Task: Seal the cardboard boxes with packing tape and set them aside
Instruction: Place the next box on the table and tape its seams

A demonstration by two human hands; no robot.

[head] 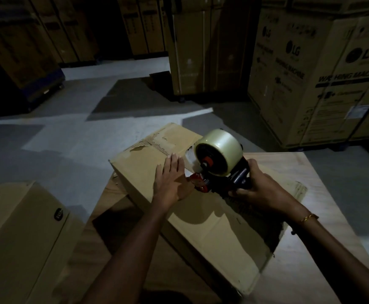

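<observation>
Forearms lead to our right hand (259,189) gripping the tape dispenser (217,162), left hand (171,179) flat beside it on the cardboard box (201,218); sealing barely begun, setting aside remains

Both my forearms are bare from the bottom edge of the view to the wrists; no sleeve, glove or watch shows on either. My left hand (171,183) carries no ring or band that can be made out; my right hand (260,189) has a thin gold-coloured bracelet (309,217) at the wrist; a small dark bead or cord end hangs just below it.
</observation>
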